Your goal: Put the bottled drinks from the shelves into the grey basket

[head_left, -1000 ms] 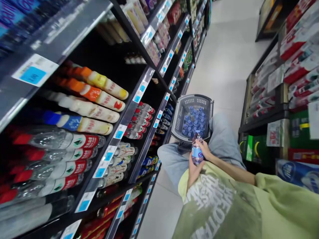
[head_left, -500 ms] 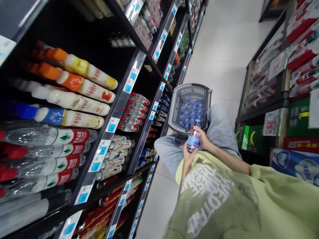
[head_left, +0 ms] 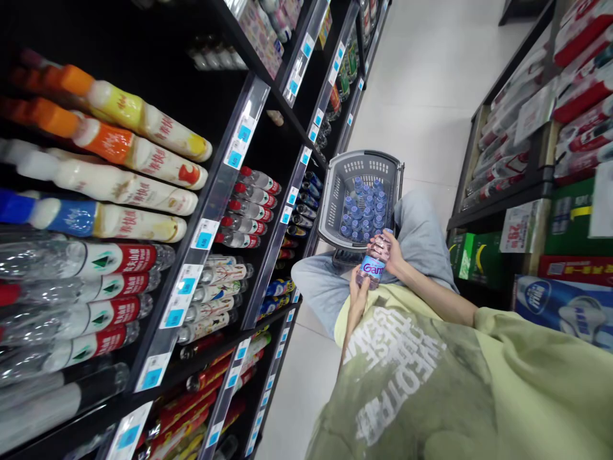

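Observation:
Both hands are closed around one small water bottle (head_left: 373, 264) with a blue cap, a blue label and purple lettering. My left hand (head_left: 359, 286) grips it near the base, with the thumb on the label side. Around the upper part, below the cap, are the fingers of my right hand (head_left: 394, 255). The bottle is tilted, its cap pointing toward the basket. Just beyond it, a grey shopping basket (head_left: 329, 191) holds several blue-capped bottles (head_left: 366, 207) standing upright. My bent knees flank the basket's near side.
Dark shelves (head_left: 239, 137) run along the left, stocked with red-capped water bottles (head_left: 119, 259) and white drink bottles (head_left: 138, 188). To the right stand racks of packed bottles (head_left: 502, 140) and a blue-and-white carton (head_left: 565, 310). Pale floor tiles (head_left: 426, 83) stretch ahead.
The bottle has been turned in my hands, so more of its label lettering faces up. The shelves and basket have shifted slightly left and up in the view.

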A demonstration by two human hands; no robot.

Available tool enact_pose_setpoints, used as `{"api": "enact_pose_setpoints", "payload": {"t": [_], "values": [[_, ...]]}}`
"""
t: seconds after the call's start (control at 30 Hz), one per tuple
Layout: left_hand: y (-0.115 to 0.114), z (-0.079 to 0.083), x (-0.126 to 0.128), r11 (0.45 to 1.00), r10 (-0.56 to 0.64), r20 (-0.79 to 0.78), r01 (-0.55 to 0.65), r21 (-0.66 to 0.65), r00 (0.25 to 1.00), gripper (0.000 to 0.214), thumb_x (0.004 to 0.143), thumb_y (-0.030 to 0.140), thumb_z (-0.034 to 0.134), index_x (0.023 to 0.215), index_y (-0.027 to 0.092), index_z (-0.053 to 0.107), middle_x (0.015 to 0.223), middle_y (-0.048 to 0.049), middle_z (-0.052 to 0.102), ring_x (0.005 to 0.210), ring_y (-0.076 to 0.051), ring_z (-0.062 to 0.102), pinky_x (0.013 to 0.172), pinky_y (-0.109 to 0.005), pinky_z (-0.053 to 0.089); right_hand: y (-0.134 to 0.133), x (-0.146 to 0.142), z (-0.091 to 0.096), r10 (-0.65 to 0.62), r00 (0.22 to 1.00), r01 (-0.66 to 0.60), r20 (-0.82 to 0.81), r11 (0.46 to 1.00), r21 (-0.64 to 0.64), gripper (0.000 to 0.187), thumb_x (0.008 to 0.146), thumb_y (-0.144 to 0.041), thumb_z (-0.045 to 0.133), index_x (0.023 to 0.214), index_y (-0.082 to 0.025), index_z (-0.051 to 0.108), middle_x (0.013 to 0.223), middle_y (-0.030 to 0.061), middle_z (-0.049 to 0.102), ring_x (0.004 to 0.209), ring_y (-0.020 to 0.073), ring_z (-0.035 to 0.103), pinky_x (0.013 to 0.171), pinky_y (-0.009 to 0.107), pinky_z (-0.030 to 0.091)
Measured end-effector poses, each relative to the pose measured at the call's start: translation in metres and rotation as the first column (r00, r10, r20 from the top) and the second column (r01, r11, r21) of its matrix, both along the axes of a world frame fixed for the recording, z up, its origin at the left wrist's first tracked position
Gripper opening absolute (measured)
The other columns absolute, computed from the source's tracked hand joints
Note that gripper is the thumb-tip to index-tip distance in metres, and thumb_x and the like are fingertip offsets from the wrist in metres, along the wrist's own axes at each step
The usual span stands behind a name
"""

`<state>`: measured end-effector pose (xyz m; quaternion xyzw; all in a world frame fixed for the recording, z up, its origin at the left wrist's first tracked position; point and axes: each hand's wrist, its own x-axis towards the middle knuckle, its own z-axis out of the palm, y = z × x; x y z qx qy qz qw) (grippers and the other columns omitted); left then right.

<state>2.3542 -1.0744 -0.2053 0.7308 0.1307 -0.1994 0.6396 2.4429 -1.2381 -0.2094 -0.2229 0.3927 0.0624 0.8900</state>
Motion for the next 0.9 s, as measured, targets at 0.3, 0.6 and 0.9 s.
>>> {"api": "enact_pose_setpoints", "payload": {"t": [0.3, 0.6, 0.9], "values": [[-0.011, -0.017, -0.003, 0.997, 0.067, 0.199, -0.071, 0.016, 0.978, 0.104, 0.056, 0.037, 0.101, 0.146, 0.024, 0.051, 0.147, -0.0151, 0.058, 0.14, -0.034, 0.059, 0.123, -0.05, 0.045, -0.003, 0.0, 0.0, 0.043, 0.998, -0.039, -0.047, 0.996, 0.08, 0.033, 0.086, -0.05, 0.083, 0.08, -0.024, 0.065, 0.071, 0.0001, 0.076, 0.061, 0.0165, 0.074, 0.051, 0.024, 0.059], [-0.002, 0.002, 0.001, 0.995, 0.095, 0.103, -0.096, 0.004, 0.99, 0.081, 0.064, 0.053, 0.095, 0.132, 0.022, 0.063, 0.127, -0.0117, 0.071, 0.114, -0.031, 0.071, 0.105, -0.049, 0.059, -0.009, -0.002, 0.011, 0.096, 0.995, -0.093, -0.019, 0.99, 0.109, 0.024, 0.086, -0.042, 0.081, 0.08, -0.022, 0.069, 0.079, 0.0035, 0.079, 0.073, 0.021, 0.079, 0.062, 0.03, 0.065], [-0.009, 0.001, 0.006, 0.928, 0.159, -0.128, -0.192, -0.319, 0.979, 0.068, 0.07, 0.078, 0.084, 0.097, 0.02, 0.065, 0.079, -0.0027, 0.068, 0.063, -0.022, 0.069, 0.064, -0.042, 0.065, -0.015, -0.003, 0.011, 0.152, 0.988, -0.151, 0.029, 0.988, -0.019, 0.022, 0.087, -0.043, 0.073, 0.076, -0.025, 0.066, 0.074, 0.0002, 0.074, 0.075, 0.0212, 0.076, 0.078, 0.038, 0.068]]}}
